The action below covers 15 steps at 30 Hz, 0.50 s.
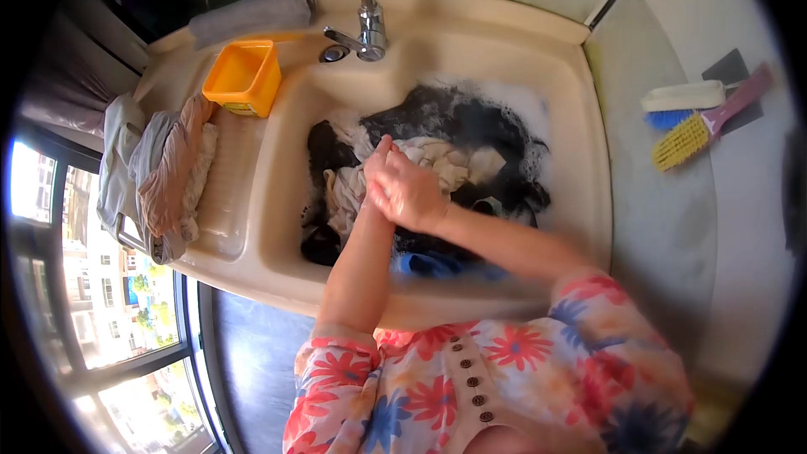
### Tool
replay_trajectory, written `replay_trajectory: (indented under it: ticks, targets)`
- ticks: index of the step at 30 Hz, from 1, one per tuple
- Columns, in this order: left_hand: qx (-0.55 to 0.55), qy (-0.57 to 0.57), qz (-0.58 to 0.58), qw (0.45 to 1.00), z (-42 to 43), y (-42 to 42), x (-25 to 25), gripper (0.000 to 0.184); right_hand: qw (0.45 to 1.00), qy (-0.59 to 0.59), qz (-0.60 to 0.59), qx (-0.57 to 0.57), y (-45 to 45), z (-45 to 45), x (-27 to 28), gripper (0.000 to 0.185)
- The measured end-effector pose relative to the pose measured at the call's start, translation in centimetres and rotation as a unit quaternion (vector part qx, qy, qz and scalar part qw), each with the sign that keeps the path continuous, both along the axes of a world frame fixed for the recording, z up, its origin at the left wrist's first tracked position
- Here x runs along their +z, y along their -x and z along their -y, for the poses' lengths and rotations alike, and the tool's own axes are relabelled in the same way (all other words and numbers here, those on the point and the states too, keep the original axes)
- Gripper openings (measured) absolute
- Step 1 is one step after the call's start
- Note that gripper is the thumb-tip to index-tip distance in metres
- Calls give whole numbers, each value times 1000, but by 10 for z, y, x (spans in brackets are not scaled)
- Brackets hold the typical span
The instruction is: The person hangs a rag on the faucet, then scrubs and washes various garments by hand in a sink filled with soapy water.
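Note:
My left hand [378, 170] and my right hand [412, 195] are pressed together above the sink basin [576, 202]. The right one lies over the left, its fingers wrapped round it; whether anything is between them is hidden. Below and behind them, cream cloth [437, 160] lies among dark wet clothes [454, 113] in soapy water. A blue cloth [429, 265] shows near the basin's front edge.
A chrome faucet [371, 29] stands at the sink's back. On the left ledge are an orange container [244, 76], a rolled grey cloth [252, 17] and piled garments [164, 172]. Two brushes, one yellow [683, 141], one white [683, 96], hang on the right wall.

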State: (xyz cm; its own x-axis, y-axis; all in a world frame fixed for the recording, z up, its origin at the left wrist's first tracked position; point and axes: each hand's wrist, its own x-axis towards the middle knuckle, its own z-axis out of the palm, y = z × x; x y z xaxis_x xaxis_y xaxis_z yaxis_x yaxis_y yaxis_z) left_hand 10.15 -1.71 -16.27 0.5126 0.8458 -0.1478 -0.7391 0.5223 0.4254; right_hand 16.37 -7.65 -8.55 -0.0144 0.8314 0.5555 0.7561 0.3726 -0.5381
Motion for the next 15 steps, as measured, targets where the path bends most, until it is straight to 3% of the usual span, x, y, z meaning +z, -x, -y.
replay_trajectory:
  ticks: [1,2,3,4,7,8,9,10,11,13,14,15]
  targets:
    - [-61,-117,108,985,0,2,-14,28,999,47,-14,-3,-10,-6,-8,21]
    - [-27,3,-27,999,-3,-7,-7,27,985,143,-34,-94,-25,-28,-9,20]
    - [5,122,-163,979,0,-21,10,27,952,235,-57,-187,-41,-48,-11,21]
    - [9,173,-197,965,19,-33,65,27,943,250,-81,-203,-55,-54,-22,22]
    - [-101,47,-238,965,19,-29,79,38,956,197,-133,-173,-88,-52,-21,28]
    - [-99,-105,-416,898,17,-24,79,44,934,201,-249,-158,-101,-52,-13,28]
    - [-95,-249,-570,777,15,-19,77,49,898,204,-363,-143,-115,-53,-3,28]
    - [-86,-380,-690,610,14,-15,75,55,870,167,-447,-124,-127,-55,11,27]
    - [-111,-368,-720,578,11,-11,70,59,835,126,-525,-103,-142,-58,23,26]
    - [-157,-341,-775,509,1,-3,60,68,841,45,-530,-101,-180,-68,34,26]
    - [-164,-313,-770,531,-1,3,85,56,862,57,-493,-107,-193,-62,33,29]
    - [-117,-291,-694,648,-5,7,81,51,881,68,-454,-114,-207,-56,29,31]
